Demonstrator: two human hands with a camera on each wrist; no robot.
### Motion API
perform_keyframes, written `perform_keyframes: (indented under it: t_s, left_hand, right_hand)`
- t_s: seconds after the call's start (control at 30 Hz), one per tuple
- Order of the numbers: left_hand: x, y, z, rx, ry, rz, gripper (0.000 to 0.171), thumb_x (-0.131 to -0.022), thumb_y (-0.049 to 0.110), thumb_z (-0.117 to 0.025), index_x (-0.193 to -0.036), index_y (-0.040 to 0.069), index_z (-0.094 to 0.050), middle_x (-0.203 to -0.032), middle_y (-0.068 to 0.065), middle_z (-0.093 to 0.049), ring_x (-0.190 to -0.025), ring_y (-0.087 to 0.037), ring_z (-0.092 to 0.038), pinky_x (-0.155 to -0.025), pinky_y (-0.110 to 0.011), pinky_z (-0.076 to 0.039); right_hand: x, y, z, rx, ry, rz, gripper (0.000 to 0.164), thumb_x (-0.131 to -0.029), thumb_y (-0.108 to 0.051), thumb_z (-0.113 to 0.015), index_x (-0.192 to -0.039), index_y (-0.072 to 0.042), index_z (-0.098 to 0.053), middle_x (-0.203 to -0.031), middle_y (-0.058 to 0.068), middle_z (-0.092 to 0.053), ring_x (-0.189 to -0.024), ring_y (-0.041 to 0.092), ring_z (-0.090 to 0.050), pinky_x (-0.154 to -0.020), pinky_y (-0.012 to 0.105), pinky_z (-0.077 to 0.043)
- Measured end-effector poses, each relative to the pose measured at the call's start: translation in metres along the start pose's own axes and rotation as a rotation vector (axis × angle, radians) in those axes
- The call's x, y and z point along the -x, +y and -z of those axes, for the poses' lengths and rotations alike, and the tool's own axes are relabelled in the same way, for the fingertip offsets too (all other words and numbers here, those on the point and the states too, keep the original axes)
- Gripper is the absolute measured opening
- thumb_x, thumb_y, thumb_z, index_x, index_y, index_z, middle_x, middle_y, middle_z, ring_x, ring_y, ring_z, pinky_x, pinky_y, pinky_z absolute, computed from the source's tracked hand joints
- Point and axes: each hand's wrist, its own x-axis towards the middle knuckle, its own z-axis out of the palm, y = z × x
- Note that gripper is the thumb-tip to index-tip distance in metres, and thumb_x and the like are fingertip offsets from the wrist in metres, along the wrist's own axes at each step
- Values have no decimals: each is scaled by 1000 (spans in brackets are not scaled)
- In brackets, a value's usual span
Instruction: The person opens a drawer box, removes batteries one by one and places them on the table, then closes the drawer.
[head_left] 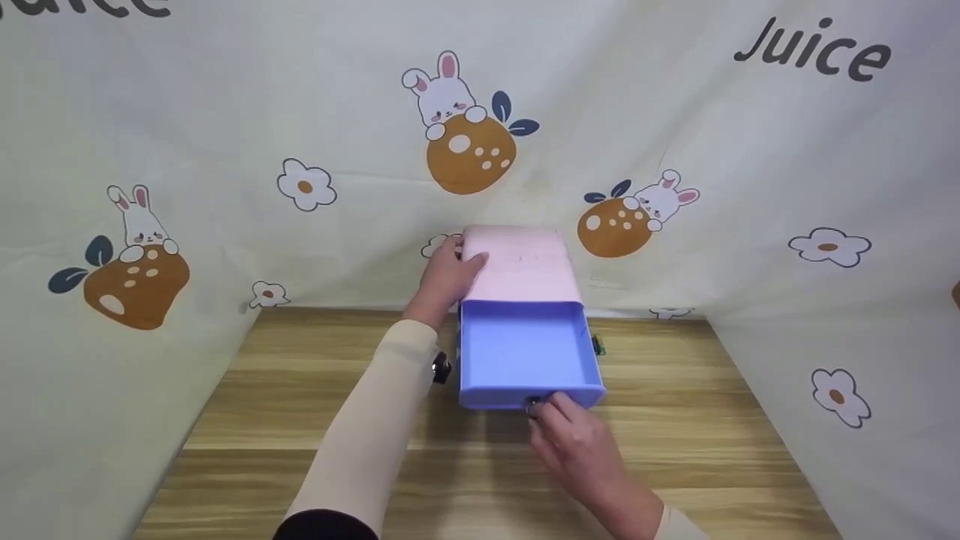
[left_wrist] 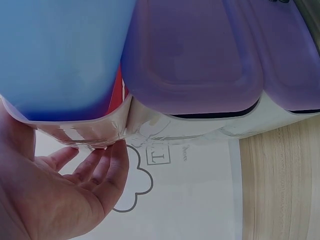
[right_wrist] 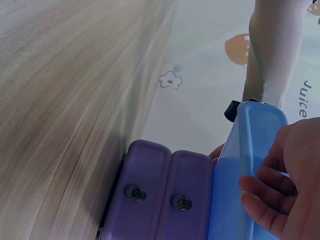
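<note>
A small drawer cabinet with a pink casing (head_left: 525, 262) stands against the back cloth. Its blue top drawer (head_left: 525, 349) is pulled far out, and the inside is bare. My left hand (head_left: 448, 277) grips the casing at its left side, thumb over the top edge and fingers along the side wall. At the drawer front, my right hand (head_left: 576, 442) pinches the dark ring pull (head_left: 533, 407). Two purple drawers (right_wrist: 150, 165) under the blue one are closed, each with its own ring pull (right_wrist: 135, 193). A red strip (left_wrist: 116, 94) shows beside the blue drawer in the left wrist view.
The cabinet stands on a wood-grain table (head_left: 315, 420). A pale cloth (head_left: 360, 90) printed with rabbits, flowers and lettering hangs behind and at both sides. A small green item (head_left: 598, 345) shows right of the drawer; a black wrist device (head_left: 441, 367) is by the left sleeve.
</note>
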Motion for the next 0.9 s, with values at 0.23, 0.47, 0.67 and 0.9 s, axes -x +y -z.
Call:
perform_keyframes:
  t_s: [0.23,0.47,0.67,0.9]
  left_hand:
    - [-2,0,0,-3,-6,-1,69,-109,41,-69,-163,6,-46,-152,-17,-60,-137,-31,-59,-117,-47,-47]
    - [-2,-2,1,-3,-5,-24,67,-109,40,-69,-162,6,-47,-149,-18,-62,-134,-31,-60,-114,-46,-49]
    - [-1,0,1,3,-3,-23,67,-109,39,-69,-162,5,-47,-150,-18,-61,-137,-32,-59,-116,-47,-47]
    - [-2,-2,0,16,0,-20,68,-109,39,-70,-163,5,-47,-149,-19,-62,-136,-33,-60,-115,-48,-48]
  right_hand:
    - [0,0,0,-4,-14,-3,17,-85,-7,-82,-99,-13,-74,-93,-5,-63,-71,10,-60,-59,26,-54]
    - [-2,2,-2,-12,-8,-4,16,-85,-7,-81,-99,-13,-74,-92,-4,-62,-72,12,-61,-60,29,-55]
    - [-4,3,-2,-5,-30,-14,20,-84,-5,-83,-99,-13,-74,-93,-4,-62,-73,11,-61,-62,27,-55]
    - [-9,4,-2,-6,-54,-23,21,-84,-4,-84,-100,-13,-74,-94,-3,-62,-74,11,-62,-63,28,-57]
